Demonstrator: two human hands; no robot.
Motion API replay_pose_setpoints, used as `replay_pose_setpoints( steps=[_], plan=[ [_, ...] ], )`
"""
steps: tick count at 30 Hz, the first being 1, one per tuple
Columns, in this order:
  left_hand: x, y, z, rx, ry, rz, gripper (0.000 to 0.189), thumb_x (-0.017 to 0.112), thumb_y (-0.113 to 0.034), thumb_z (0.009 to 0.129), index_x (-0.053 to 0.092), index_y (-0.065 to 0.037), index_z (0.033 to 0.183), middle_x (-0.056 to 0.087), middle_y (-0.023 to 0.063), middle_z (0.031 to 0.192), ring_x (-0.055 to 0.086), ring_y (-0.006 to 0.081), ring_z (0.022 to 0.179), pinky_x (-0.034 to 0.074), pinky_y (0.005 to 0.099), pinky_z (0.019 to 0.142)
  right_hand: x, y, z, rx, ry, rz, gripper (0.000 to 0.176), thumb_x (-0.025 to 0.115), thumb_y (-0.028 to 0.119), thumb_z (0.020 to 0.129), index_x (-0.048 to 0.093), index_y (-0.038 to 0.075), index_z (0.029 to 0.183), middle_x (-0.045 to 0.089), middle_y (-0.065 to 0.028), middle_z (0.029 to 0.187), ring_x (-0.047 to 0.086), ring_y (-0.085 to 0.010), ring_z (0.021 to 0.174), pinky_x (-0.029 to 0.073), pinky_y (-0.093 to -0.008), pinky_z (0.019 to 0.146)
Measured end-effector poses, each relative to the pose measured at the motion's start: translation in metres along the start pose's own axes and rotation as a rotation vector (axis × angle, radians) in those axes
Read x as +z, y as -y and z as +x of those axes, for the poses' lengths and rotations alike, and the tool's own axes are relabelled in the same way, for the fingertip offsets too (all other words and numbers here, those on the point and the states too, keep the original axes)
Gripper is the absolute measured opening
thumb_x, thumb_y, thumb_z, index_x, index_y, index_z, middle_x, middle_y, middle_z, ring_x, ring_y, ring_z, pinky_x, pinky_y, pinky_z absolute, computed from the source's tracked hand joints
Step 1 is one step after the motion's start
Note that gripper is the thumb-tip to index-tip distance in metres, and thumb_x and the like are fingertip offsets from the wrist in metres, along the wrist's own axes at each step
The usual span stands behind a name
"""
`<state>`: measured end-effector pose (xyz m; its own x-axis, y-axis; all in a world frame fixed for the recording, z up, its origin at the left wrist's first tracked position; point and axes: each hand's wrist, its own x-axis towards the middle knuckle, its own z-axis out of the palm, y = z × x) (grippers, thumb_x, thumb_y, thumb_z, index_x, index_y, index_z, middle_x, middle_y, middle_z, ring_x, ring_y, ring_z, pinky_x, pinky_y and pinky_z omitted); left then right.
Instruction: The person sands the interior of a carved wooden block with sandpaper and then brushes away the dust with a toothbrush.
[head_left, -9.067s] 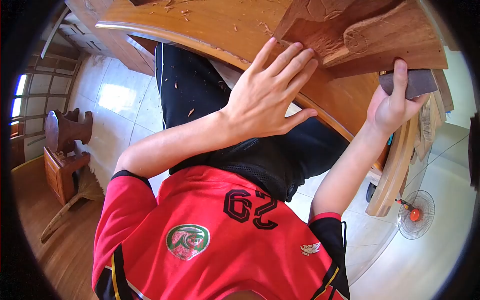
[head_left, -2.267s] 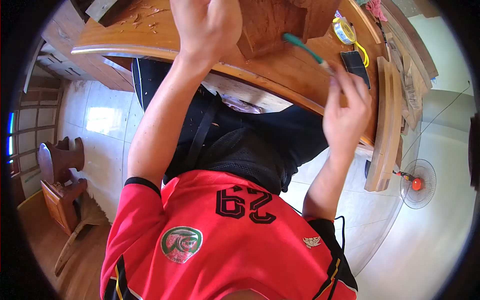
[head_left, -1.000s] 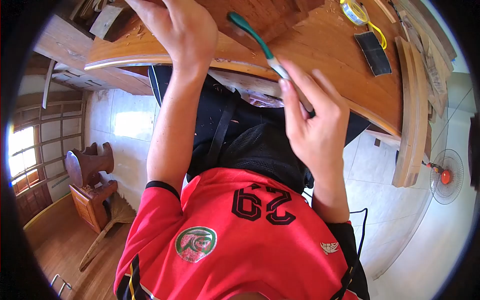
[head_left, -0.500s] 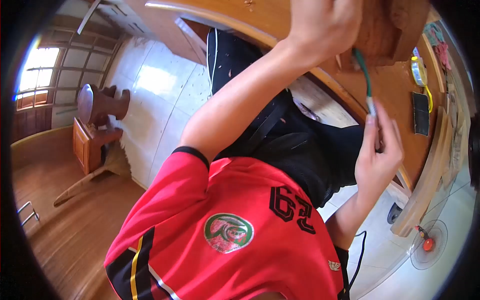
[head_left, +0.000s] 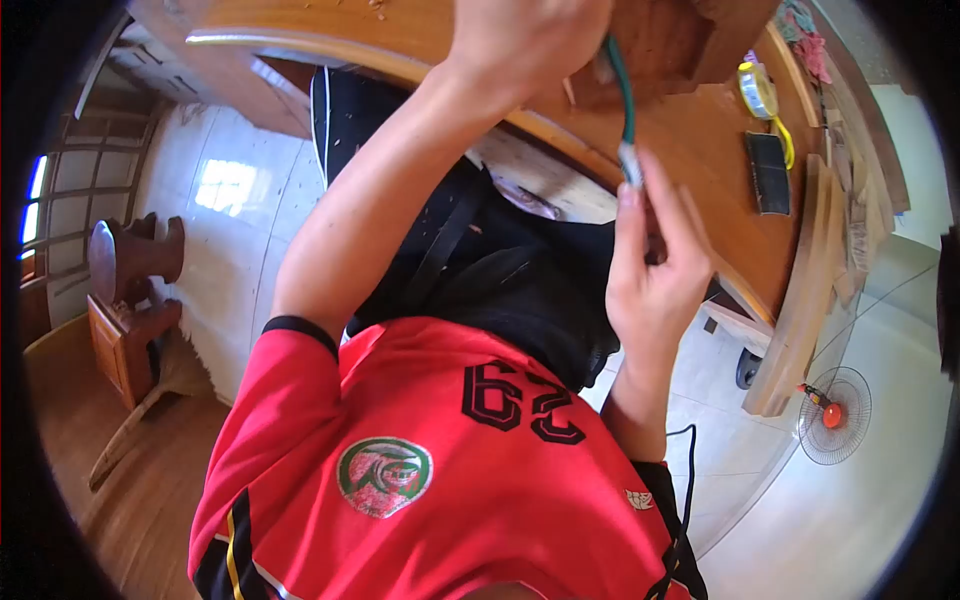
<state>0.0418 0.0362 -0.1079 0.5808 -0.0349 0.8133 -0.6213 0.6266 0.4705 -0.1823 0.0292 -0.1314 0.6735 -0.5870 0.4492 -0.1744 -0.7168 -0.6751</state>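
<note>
My left hand (head_left: 535, 48) is at the top edge, bent into a fist against a brown wooden piece (head_left: 655, 50); its fingertips are hidden and I cannot tell what they hold. From beside that fist a thin, curved green tool (head_left: 624, 90) runs down to a whitish end. My right hand (head_left: 662, 235) pinches this end between thumb and forefinger, the other fingers loosely bent. The wooden piece, with a hollowed-out, stepped shape, rests over the orange-brown tabletop (head_left: 710, 130).
On the right of the tabletop lie a tape roll (head_left: 757, 92), a yellow strap (head_left: 786, 145) and a black rectangular pad (head_left: 768, 173). Wooden boards (head_left: 795, 300) line the right edge. A fan (head_left: 833, 415) stands beyond, and a dark wooden stool (head_left: 130, 260) is at left.
The whole view has shifted, so the table, floor and both hands appear farther left and slightly higher. My right hand keeps its pinch on the green tool's whitish end.
</note>
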Motion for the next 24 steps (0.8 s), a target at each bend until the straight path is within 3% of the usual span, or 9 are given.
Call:
replay_pose_setpoints(
  steps=[4,7,8,11,13,17,24],
  plan=[
    [-0.009,0.006,0.010,0.119,0.013,0.137,0.040,0.056,-0.028,0.110,0.052,0.004,0.134,0.061,0.0123,0.122,0.056,0.0204,0.107,0.046,0.0329,0.094,-0.018,-0.014,-0.008,0.139,0.116,-0.090,0.031,0.068,0.001,0.096,0.071,0.000,0.126,0.064,-0.0136,0.085,0.060,-0.0237,0.065,0.044,-0.0327,0.058],
    [-0.014,0.019,-0.004,0.145,0.054,0.437,0.049,0.058,-0.032,0.109,0.050,0.008,0.137,0.059,0.0188,0.125,0.055,0.0282,0.112,0.044,0.0382,0.101,-0.006,0.011,0.003,0.006,0.017,-0.010,0.030,0.067,-0.001,0.096,0.072,0.001,0.126,0.064,-0.0121,0.084,0.059,-0.0216,0.064,0.044,-0.0324,0.058],
    [-0.014,0.024,-0.012,0.176,0.036,0.689,0.051,0.059,-0.032,0.109,0.049,0.009,0.137,0.058,0.0198,0.125,0.055,0.0296,0.115,0.044,0.0385,0.102,-0.003,0.014,0.004,0.050,0.055,-0.016,0.029,0.066,-0.001,0.097,0.072,-0.001,0.125,0.067,-0.0141,0.088,0.063,-0.0243,0.069,0.048,-0.0345,0.062],
    [-0.016,0.014,-0.005,-0.174,0.147,0.365,0.061,0.069,-0.038,0.097,0.047,0.008,0.131,0.063,0.0259,0.112,0.062,0.0405,0.102,0.049,0.0470,0.089,0.003,-0.015,0.000,-0.110,0.004,-0.038,0.029,0.064,0.001,0.098,0.070,-0.002,0.126,0.070,-0.0177,0.095,0.067,-0.0291,0.077,0.052,-0.0369,0.069],
    [-0.010,0.003,-0.001,-0.187,0.111,0.368,0.069,0.076,-0.043,0.090,0.046,0.007,0.127,0.066,0.0300,0.103,0.066,0.0477,0.094,0.052,0.0526,0.080,-0.011,-0.026,-0.006,-0.061,0.110,-0.154,0.029,0.061,0.002,0.101,0.069,-0.004,0.128,0.072,-0.0212,0.104,0.070,-0.0333,0.087,0.055,-0.0384,0.077],
    [0.009,-0.012,-0.007,-0.012,-0.170,0.375,0.067,0.080,-0.036,0.090,0.038,0.003,0.125,0.062,0.0271,0.086,0.065,0.0502,0.080,0.051,0.0499,0.068,-0.010,-0.006,0.000,0.078,0.090,-0.081,0.030,0.057,0.005,0.105,0.068,-0.004,0.131,0.071,-0.0240,0.109,0.071,-0.0334,0.091,0.056,-0.0381,0.081],
    [0.004,-0.014,-0.009,-0.088,-0.144,0.316,0.065,0.081,-0.035,0.089,0.040,0.001,0.125,0.066,0.0283,0.092,0.066,0.0532,0.083,0.053,0.0509,0.070,-0.018,-0.023,-0.006,0.063,0.159,-0.160,0.031,0.057,0.009,0.106,0.068,-0.004,0.132,0.070,-0.0230,0.104,0.070,-0.0335,0.088,0.055,-0.0393,0.075]
  ],
)
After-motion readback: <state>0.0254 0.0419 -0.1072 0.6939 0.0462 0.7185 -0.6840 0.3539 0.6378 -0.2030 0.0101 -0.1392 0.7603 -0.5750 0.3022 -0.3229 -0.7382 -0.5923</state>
